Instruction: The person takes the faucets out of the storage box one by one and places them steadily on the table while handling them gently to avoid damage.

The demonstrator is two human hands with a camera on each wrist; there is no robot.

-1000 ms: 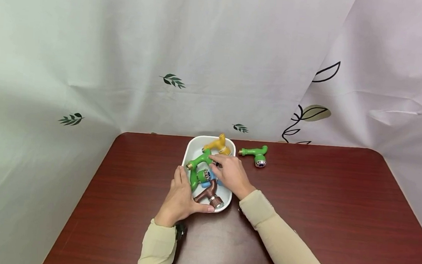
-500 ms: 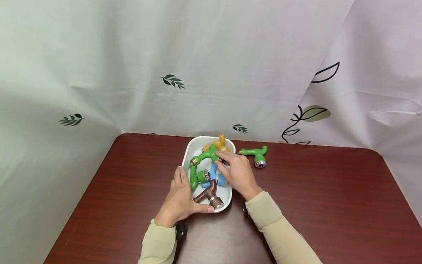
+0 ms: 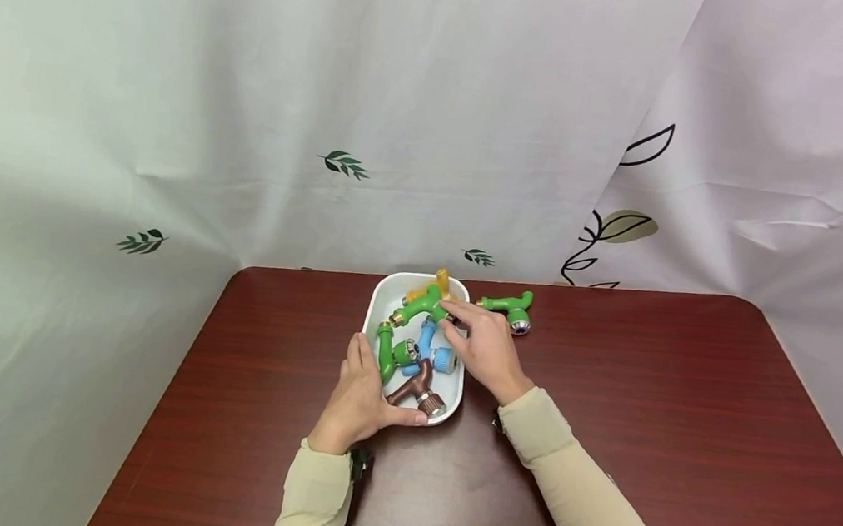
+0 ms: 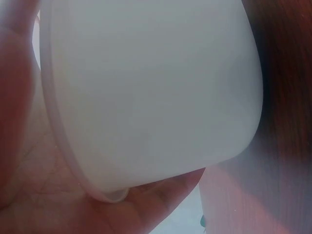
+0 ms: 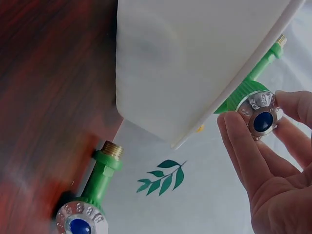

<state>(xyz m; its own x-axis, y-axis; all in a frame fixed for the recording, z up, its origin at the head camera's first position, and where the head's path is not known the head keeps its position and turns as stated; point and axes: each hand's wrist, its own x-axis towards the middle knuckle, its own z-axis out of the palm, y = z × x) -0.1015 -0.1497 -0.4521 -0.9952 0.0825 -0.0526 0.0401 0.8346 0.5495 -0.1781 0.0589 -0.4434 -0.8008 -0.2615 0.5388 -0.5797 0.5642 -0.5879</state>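
My left hand (image 3: 358,399) holds the near left corner of a white plastic tub (image 3: 377,297), thumb along the front rim and fingers down the side. The left wrist view is filled by the tub's wall (image 4: 156,92). Between the thumb and fingers of my right hand (image 3: 489,352) is the chrome knob of a green tap (image 3: 421,303), raised at the tub's right rim with its brass end pointing left. The right wrist view shows this chrome knob (image 5: 258,119) with its blue centre. Inside the tub lie another green tap (image 3: 387,353), a blue tap (image 3: 444,360), a brown tap (image 3: 418,384) and a yellow tap (image 3: 442,280).
Right of the tub, another green tap (image 3: 511,305) lies on the dark red wooden table (image 3: 644,383), near its back edge. A pale curtain (image 3: 433,130) printed with leaves hangs right behind the table.
My right hand has drawn back to the right with the green tap, uncovering the blue tap. My left hand and the tub have stayed in place.
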